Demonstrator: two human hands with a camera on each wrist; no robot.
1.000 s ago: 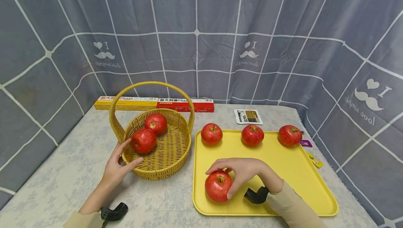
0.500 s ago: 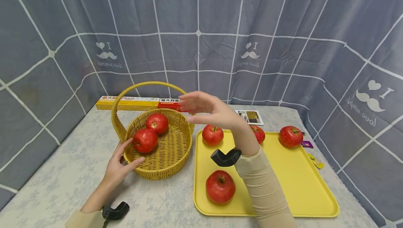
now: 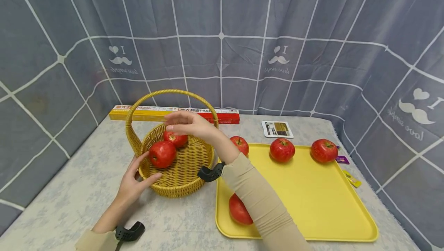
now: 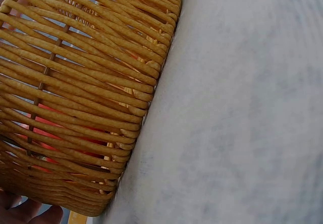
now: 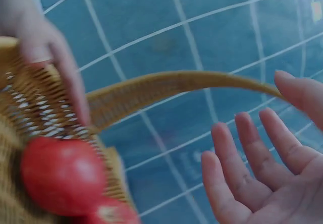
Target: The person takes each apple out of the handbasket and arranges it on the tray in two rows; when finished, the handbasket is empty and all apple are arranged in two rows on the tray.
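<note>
A wicker basket (image 3: 180,179) with an arched handle (image 3: 171,93) holds two red apples (image 3: 162,154) (image 3: 177,140). My left hand (image 3: 133,177) rests against its near-left wall, fingers straight; its fingertips (image 4: 25,213) show beside the wicker wall (image 4: 86,98). My right hand (image 3: 178,123) hovers open and empty over the basket, under the handle. In the right wrist view the spread right hand (image 5: 262,168) faces the handle (image 5: 176,85) with an apple (image 5: 63,176) below. A yellow tray (image 3: 312,204) carries several apples; the nearest apple (image 3: 239,210) is half hidden by my right forearm.
Three apples (image 3: 240,144) (image 3: 282,149) (image 3: 324,150) line the tray's far edge. Long pasta boxes (image 3: 173,113) lie against the grey curtain. A small printed packet (image 3: 277,128) and wrappers (image 3: 351,177) lie by the tray. The table's right edge is close.
My right hand let go of the nearest apple on the tray, rose, and swept left to hover over the basket. The left hand stayed on the basket.
</note>
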